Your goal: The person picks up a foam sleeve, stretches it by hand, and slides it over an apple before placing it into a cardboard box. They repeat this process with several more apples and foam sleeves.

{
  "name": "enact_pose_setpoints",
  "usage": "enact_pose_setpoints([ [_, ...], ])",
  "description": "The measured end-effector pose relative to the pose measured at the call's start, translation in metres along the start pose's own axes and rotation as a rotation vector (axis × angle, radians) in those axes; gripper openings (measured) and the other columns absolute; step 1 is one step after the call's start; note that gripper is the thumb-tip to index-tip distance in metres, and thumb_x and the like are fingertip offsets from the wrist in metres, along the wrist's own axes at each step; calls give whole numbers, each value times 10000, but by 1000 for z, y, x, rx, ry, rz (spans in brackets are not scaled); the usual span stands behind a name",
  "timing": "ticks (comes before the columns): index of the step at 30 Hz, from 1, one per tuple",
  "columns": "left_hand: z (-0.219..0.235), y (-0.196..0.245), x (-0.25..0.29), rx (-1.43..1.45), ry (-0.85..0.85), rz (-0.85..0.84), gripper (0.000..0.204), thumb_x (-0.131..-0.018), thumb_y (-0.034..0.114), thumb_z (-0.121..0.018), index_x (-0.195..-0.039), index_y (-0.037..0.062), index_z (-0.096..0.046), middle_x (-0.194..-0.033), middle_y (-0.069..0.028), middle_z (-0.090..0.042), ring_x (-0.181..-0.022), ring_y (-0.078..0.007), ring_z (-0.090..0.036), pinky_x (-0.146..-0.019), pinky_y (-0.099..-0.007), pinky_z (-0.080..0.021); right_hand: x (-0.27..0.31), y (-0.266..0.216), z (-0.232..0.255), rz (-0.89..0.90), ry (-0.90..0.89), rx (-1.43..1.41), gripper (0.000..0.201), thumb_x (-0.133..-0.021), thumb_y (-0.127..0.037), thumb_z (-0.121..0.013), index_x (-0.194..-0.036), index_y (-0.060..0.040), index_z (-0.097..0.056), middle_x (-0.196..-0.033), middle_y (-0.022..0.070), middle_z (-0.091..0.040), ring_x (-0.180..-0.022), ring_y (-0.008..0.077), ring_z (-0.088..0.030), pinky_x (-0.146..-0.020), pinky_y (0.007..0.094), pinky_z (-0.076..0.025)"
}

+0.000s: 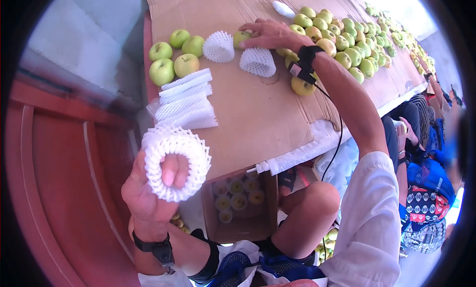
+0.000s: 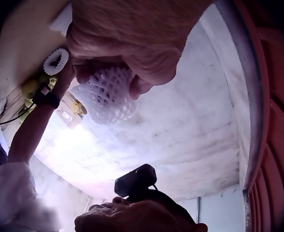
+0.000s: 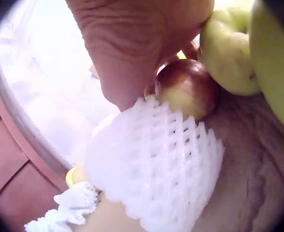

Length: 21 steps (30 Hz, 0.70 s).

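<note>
My left hand point(image 1: 168, 175) is raised in front of me with its fingers pushed inside a white foam net sleeve point(image 1: 176, 163), holding it stretched open into a ring. The left wrist view shows that net sleeve point(image 2: 108, 94) bulging under the curled left hand point(image 2: 132, 43). My right hand point(image 1: 258, 31) reaches across the cardboard table point(image 1: 248, 113), and its fingers grip a green apple with a red blush point(image 1: 241, 37). In the right wrist view the apple point(image 3: 187, 89) sits under the right hand point(image 3: 132, 48), beside a netted apple point(image 3: 156, 164).
Two netted apples point(image 1: 219, 46) point(image 1: 258, 62) sit near the right hand. Several bare apples point(image 1: 173, 54) lie at the far left, above a stack of flat nets point(image 1: 186, 101). A big apple pile point(image 1: 347, 39) fills the right. An open box point(image 1: 238, 198) of wrapped apples stands below the table. People sit at right.
</note>
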<state>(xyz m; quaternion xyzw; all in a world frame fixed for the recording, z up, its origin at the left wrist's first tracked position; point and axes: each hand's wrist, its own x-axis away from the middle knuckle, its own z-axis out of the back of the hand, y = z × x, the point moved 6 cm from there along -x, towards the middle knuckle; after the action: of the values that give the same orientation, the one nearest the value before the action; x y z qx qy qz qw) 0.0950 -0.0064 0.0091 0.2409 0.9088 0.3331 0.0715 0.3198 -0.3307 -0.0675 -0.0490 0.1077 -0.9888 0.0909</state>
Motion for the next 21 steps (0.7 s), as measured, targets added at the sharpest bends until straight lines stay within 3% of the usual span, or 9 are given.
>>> enact_pose_setpoints([
  [2,-2,-1,1,9,7,2,214,-1061,262,-440,-1036,82,-554,-712,-24,-556,-635,-115,-467,-703,-275,-411,13,-5,-2,26,16,15,699,-838,-690,-643,-1414,-298,-590,-1203,102,-635,-1206,303,-608,-970,462,-453],
  [5,5,-2,1,7,-54,32,334,-1085,378,-456,-1041,83,-608,-808,-54,-599,-734,-180,-515,-713,-336,-444,36,-13,-3,70,47,-3,641,-868,-633,-644,-1399,-277,-603,-1143,101,-630,-1181,295,-589,-964,468,-426],
  [14,-4,-8,-4,-2,-59,29,324,-1071,368,-491,-1012,85,-636,-798,-47,-588,-734,-172,-509,-719,-317,-423,81,-35,-6,131,18,-33,600,-868,-593,-671,-1370,-268,-625,-1199,93,-623,-1175,306,-575,-1017,474,-392],
  [17,-13,-9,-5,-8,-32,15,197,-1047,266,-491,-1034,80,-555,-724,-15,-528,-671,-110,-453,-731,-267,-394,88,-42,-8,195,19,-58,584,-858,-538,-703,-1368,-265,-624,-1194,89,-621,-1165,296,-578,-1017,469,-389],
  [21,-11,-11,-7,-18,-10,12,203,-1048,272,-493,-1025,83,-561,-724,-13,-525,-679,-107,-453,-730,-267,-392,97,-49,-8,254,-41,-70,578,-860,-513,-705,-1374,-263,-618,-1182,94,-623,-1169,293,-577,-1017,464,-387],
])
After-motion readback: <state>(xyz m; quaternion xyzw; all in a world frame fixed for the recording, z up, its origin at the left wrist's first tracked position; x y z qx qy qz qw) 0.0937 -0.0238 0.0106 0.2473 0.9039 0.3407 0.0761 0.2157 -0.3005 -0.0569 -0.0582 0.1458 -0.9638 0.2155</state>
